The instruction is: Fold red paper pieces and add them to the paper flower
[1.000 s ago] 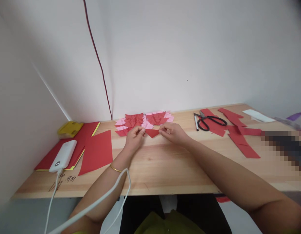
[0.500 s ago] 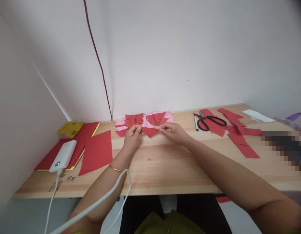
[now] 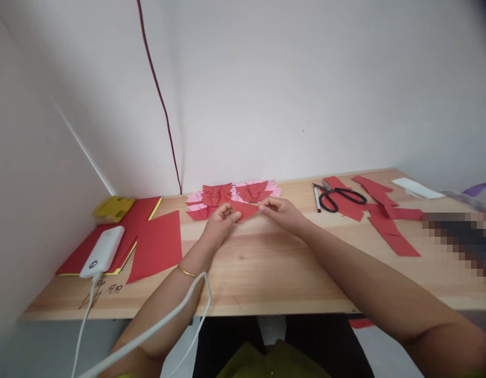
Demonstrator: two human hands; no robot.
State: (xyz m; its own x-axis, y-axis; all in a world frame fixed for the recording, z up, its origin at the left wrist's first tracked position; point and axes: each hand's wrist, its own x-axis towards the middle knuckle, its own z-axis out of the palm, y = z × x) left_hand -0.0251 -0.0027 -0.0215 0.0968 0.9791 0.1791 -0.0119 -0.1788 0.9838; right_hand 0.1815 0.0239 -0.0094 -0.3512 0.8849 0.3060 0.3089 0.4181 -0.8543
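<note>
Both of my hands hold one small red folded paper piece [image 3: 247, 208] just above the wooden table [image 3: 266, 268]. My left hand [image 3: 220, 223] pinches its left end, thumb out toward the middle. My right hand [image 3: 281, 212] pinches its right end with closed fingers. Right behind the piece lies a pile of folded red and pink paper shapes [image 3: 230, 195] against the wall.
Red paper sheets [image 3: 154, 244] and a white power bank [image 3: 103, 251] with a cable lie at the left, beside a yellow object [image 3: 112, 207]. Black scissors [image 3: 341, 195], a pen [image 3: 317, 198] and red paper strips [image 3: 392, 231] lie at the right.
The red piece has lifted slightly and moved toward the pile. My left thumb has slid along it toward the centre; the piece looks narrower.
</note>
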